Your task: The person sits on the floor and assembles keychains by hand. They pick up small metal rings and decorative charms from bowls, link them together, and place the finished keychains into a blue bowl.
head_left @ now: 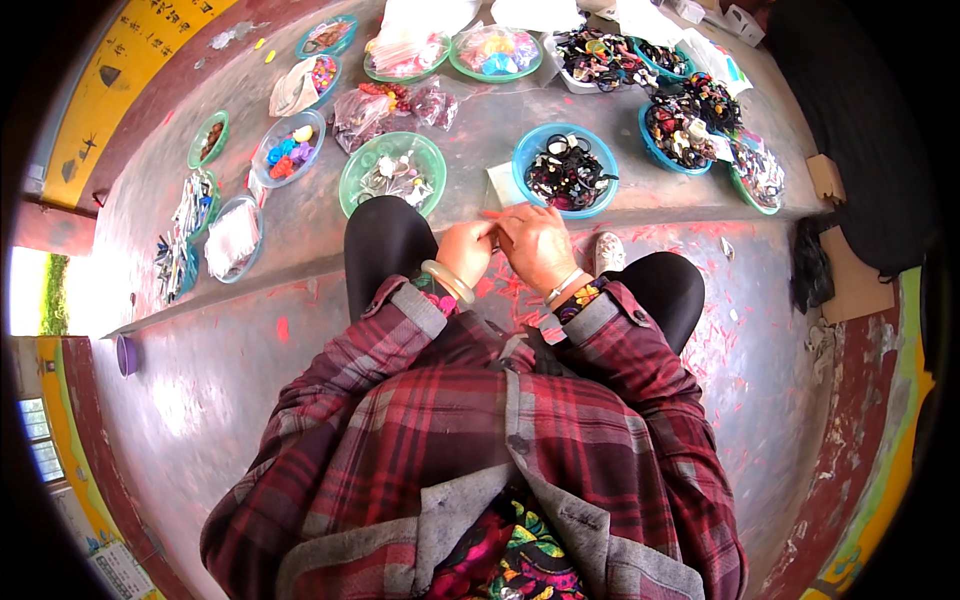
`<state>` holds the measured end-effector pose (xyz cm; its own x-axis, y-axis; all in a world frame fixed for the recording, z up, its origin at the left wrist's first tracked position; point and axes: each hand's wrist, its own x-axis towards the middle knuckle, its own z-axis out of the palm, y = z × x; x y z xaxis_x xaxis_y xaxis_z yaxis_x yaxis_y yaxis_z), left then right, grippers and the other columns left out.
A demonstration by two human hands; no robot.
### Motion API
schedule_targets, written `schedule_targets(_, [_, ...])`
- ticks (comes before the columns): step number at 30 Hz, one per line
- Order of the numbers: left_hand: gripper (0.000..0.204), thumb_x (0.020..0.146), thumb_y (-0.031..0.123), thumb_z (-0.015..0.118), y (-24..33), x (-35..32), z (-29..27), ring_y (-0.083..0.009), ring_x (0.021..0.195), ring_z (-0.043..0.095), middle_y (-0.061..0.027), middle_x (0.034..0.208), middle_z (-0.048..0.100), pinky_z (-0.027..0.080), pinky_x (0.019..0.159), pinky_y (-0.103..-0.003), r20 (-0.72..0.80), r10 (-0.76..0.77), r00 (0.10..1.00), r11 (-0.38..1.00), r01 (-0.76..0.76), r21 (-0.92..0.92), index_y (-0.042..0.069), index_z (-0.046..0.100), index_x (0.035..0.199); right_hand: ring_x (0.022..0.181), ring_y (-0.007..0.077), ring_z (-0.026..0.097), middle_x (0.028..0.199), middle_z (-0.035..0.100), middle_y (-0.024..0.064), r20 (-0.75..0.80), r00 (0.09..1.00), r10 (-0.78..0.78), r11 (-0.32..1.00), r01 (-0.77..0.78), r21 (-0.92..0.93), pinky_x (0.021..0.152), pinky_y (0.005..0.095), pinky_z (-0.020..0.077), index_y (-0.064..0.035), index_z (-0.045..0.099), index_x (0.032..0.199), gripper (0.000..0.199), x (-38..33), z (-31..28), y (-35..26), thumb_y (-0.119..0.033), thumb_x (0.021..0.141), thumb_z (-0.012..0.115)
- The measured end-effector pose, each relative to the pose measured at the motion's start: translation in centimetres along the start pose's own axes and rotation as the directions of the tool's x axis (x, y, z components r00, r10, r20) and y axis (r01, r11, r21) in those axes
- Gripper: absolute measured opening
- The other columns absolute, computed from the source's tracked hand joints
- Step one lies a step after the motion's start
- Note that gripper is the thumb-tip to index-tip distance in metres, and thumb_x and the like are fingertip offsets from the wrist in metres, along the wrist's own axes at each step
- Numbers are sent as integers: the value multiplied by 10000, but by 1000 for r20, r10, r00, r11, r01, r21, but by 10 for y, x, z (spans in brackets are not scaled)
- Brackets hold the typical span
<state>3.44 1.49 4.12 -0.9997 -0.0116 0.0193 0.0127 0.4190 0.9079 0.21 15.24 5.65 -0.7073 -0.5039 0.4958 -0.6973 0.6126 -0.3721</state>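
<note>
My left hand point(467, 255) and my right hand point(537, 245) meet in front of me, above the gap between my knees. The fingers of both are bent and pressed together at the tips. Whatever they pinch is too small or too hidden to name. Just beyond my right hand stands a blue basin point(519, 160) of black hair ties point(568, 172), some with light ornaments. Beyond my left hand is a green basin point(436, 163) with small whitish pieces point(392, 178). A pale flat piece point(502, 184) lies between the two basins.
On the raised ledge point(480, 120) stand several more basins holding colourful pieces, bagged items and hair ties. Plastic bags of dark red pieces point(375, 112) lie at its middle. Red scraps point(505, 300) litter the floor. At right are a black bag point(811, 265) and cardboard point(855, 275).
</note>
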Motion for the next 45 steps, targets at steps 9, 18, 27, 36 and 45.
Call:
schedule_targets(9, [221,778,20,469,-43,-3,12,-146,628,563,-120,708,612,440,590,-286,102,18,995,999,-22,35,-3,601,954,885,242,543,948,602,81,234,970,64,989,-30,-148,762,380,380,-72,634,677,134,-13,14,0,-184,620,587])
schedule_targets(18, [184,780,75,496,-35,-4,10,-197,672,598,-163,735,608,448,607,-302,117,0,993,999,4,-39,-3,608,904,850,248,559,923,607,92,196,979,58,990,-32,-137,754,379,379,-60,634,680,133,-14,19,2,-169,632,574])
schedule_targets(27, [214,793,20,490,-34,-4,10,-128,703,575,-116,775,633,454,639,-276,146,-28,989,978,57,-202,-16,596,975,801,253,569,816,601,96,188,978,86,992,-67,-104,741,386,379,-69,624,666,118,-12,17,4,-176,643,579])
schedule_targets(36, [190,794,42,490,-40,-3,12,-149,735,601,-141,790,638,473,658,-288,158,-70,985,983,95,-154,-38,604,922,727,278,548,702,563,108,158,985,67,991,-47,-126,701,385,389,-73,574,607,94,-15,23,4,-159,641,562])
schedule_targets(45, [196,788,56,496,-33,-4,12,-170,737,610,-157,806,638,468,672,-291,170,-80,982,979,110,-172,-28,608,926,823,243,560,802,594,94,312,942,123,980,-66,-187,744,382,370,-81,630,713,147,-13,19,4,-213,666,586])
